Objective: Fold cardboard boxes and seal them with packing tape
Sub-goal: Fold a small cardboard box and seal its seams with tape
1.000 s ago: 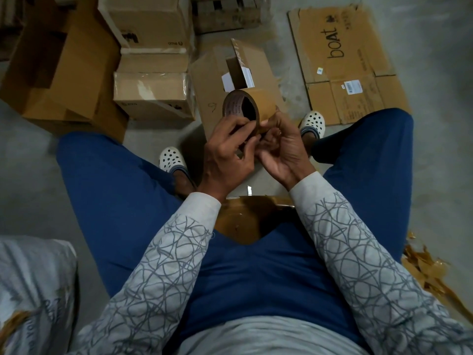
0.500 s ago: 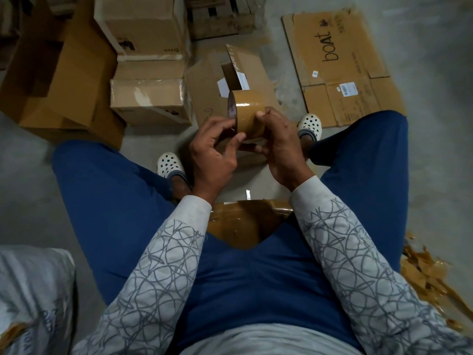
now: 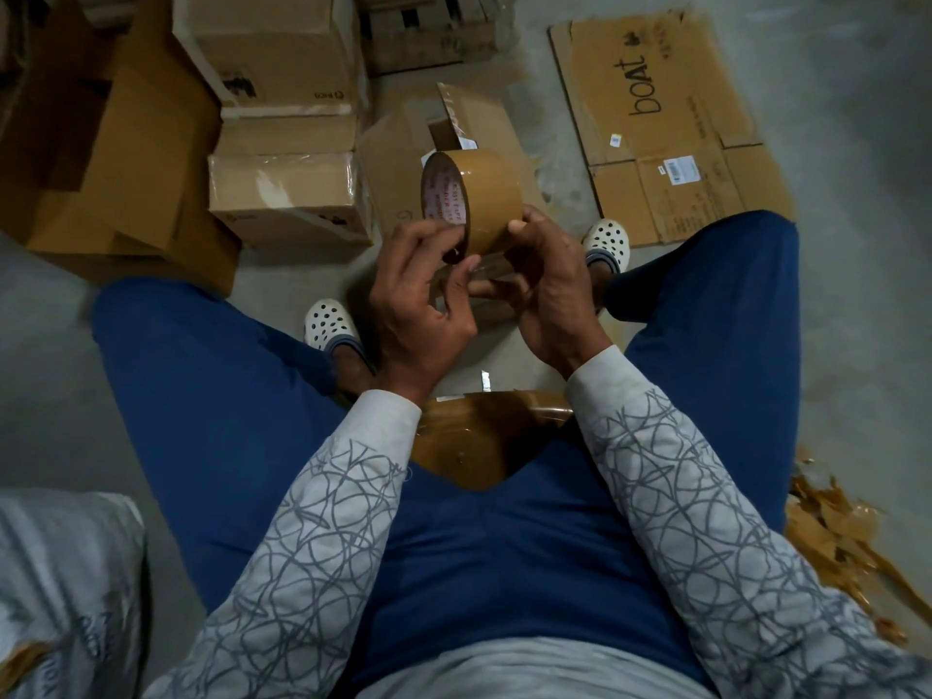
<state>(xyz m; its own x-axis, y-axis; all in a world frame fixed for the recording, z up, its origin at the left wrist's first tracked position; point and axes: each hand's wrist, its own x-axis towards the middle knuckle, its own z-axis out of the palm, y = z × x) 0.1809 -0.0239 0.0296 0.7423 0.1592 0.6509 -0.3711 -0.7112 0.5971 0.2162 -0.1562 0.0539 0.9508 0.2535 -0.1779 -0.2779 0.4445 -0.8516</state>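
1. Blue trousers, legs spread wide, my landmark.
2. Left white clog just inside the left trouser leg.
3. Right white clog just beyond the right knee.
4. Grey printed sack left of the trousers.
5. I see brown torn scraps right of them, on grey floor.

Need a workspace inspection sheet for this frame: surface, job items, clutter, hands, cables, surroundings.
Surface: bare grey concrete floor; the person sits low with knees apart.
Job's things: brown tape roll held up in front; partly folded box on the floor behind it; flattened carton printed "boat" to the right.
Clutter: torn tape scraps at right; grey sack lower left.
Hands: left hand pinches the roll's lower edge; right hand grips its outer face.
Cables: nothing seen.
Surroundings: stacked boxes and open carton at left; wooden crate at top.
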